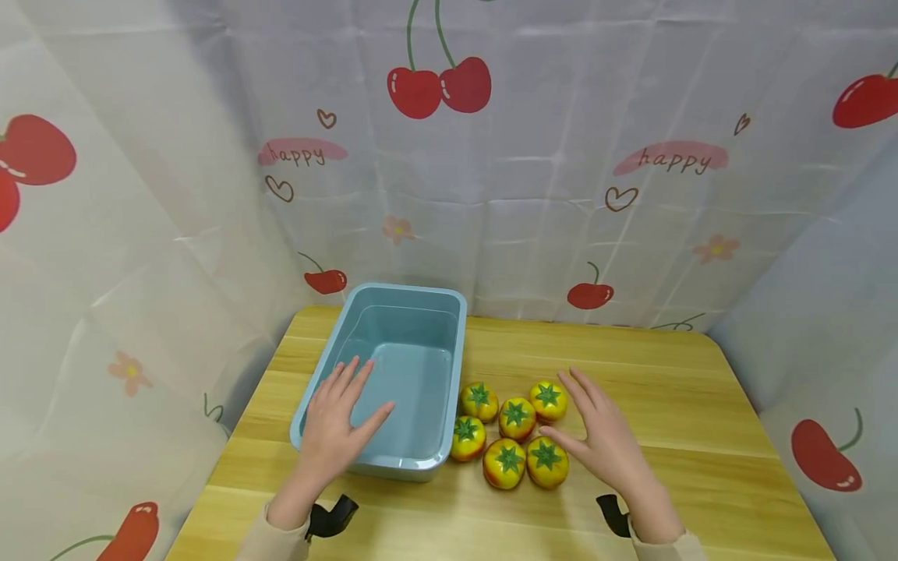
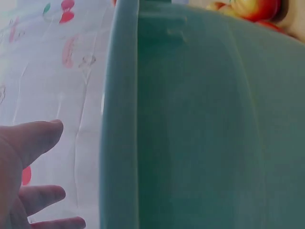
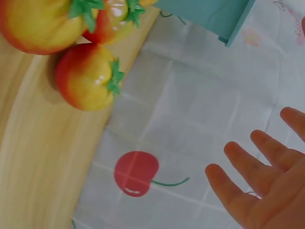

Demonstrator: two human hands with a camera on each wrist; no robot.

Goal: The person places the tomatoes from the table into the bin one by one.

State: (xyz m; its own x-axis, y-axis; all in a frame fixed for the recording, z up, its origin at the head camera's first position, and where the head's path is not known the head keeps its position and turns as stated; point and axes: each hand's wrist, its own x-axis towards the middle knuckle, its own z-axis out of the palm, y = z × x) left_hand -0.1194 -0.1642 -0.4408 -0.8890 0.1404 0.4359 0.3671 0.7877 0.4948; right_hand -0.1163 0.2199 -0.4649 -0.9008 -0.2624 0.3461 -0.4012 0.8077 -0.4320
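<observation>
A blue-grey plastic basin [image 1: 414,389] stands on the left half of the table, its inside bare. My left hand [image 1: 335,417] hovers over its left side with fingers spread, holding nothing; thumb and fingers also show beside the basin wall [image 2: 190,119] in the left wrist view. Right of the basin sit several yellow-and-red tomatoes [image 1: 517,419] with green star-shaped tops. My right hand [image 1: 606,436] is just to their right, fingers extended and apart. Nothing is in its grasp. The right wrist view shows a tomato [image 3: 88,76] apart from those fingers.
The wooden table [image 1: 659,389] has rounded far corners. A white curtain [image 1: 505,179] printed with cherries, hearts and "happy" hangs behind it and along both sides. Black wrist mounts [image 1: 333,517] show at both wrists. The basin's far end lies close to the curtain.
</observation>
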